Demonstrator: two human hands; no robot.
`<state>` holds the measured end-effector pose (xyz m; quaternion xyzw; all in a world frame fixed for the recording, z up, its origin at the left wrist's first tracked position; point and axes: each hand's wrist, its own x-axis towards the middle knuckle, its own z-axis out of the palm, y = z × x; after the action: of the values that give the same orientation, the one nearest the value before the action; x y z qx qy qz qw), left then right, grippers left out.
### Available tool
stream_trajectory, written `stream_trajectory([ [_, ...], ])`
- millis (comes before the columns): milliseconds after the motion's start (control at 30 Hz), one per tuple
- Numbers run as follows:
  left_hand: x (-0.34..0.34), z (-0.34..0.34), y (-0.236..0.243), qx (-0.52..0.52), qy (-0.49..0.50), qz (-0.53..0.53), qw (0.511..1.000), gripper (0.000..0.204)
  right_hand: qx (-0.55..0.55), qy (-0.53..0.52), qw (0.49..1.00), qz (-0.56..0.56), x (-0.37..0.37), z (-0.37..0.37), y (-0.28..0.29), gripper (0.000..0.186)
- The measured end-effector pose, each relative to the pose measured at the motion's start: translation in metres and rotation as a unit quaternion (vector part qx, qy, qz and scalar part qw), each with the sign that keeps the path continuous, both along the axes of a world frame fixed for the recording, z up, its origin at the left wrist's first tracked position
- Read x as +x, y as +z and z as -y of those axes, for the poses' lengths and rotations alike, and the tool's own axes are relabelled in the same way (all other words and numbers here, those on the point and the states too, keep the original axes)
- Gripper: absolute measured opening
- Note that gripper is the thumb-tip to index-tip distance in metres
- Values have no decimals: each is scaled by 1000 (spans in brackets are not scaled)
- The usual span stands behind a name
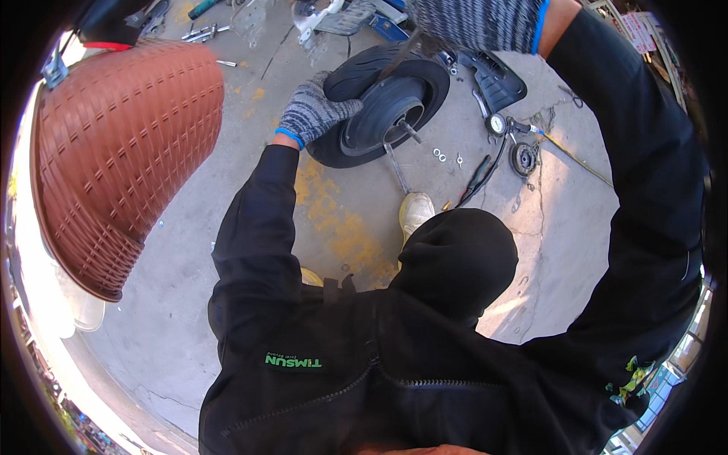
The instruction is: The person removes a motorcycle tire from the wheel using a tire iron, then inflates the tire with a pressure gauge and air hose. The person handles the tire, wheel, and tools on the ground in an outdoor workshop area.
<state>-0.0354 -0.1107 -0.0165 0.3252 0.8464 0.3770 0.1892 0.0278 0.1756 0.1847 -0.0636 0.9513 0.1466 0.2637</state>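
Left of frame: a large red-brown woven plastic basket (136, 152), beyond my reach. Upper left: shiny metal socket pieces (205, 33) on the grey concrete floor (182, 250).

Upper centre: my left grip (318, 108), grey knit glove with blue cuff, is clamped over the side of a black rubber tyre (435, 85) on a dark round wheel (371, 125), thumb on the near side. Wheel sits tilted, axle stub toward me. A flat dark metal lever (400, 62) slants across the tyre toward the rim; a second thin metal bar (396, 168) runs from the wheel down to my pale shoe (415, 212).

Upper right of centre: my right grip (481, 23), same glove, looks closed on the lever's top end; fingertips partly hidden.

Further right: small metal washers (439, 155), round-dial gauge (496, 123), round metal part (524, 158), yellow hose (580, 161), all loose.

Step in hand, my guess: prying tyre edge against rim. Next move likely calls for steady lever pressure, left grip bracing the wheel.
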Motion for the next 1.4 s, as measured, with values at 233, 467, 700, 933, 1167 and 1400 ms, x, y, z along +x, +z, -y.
stream_trajectory([
  [233,-7,-17,-22,39,-4,61,997,99,-93,-96,991,-23,17,-55,-20,31],
  [467,-12,-6,-9,46,0,86,995,97,-368,-301,862,-174,218,27,-181,43],
  [700,-2,-19,-4,43,2,92,995,96,-485,-364,696,-385,210,124,-259,28],
  [933,7,-20,14,67,11,132,989,88,-540,-520,541,-383,182,154,-267,25],
  [1167,-5,-15,4,27,6,54,998,92,-382,-396,713,-436,204,94,-245,33],
  [1400,-2,-4,2,-14,-53,80,995,100,-133,-341,912,-187,214,58,-98,27],
])
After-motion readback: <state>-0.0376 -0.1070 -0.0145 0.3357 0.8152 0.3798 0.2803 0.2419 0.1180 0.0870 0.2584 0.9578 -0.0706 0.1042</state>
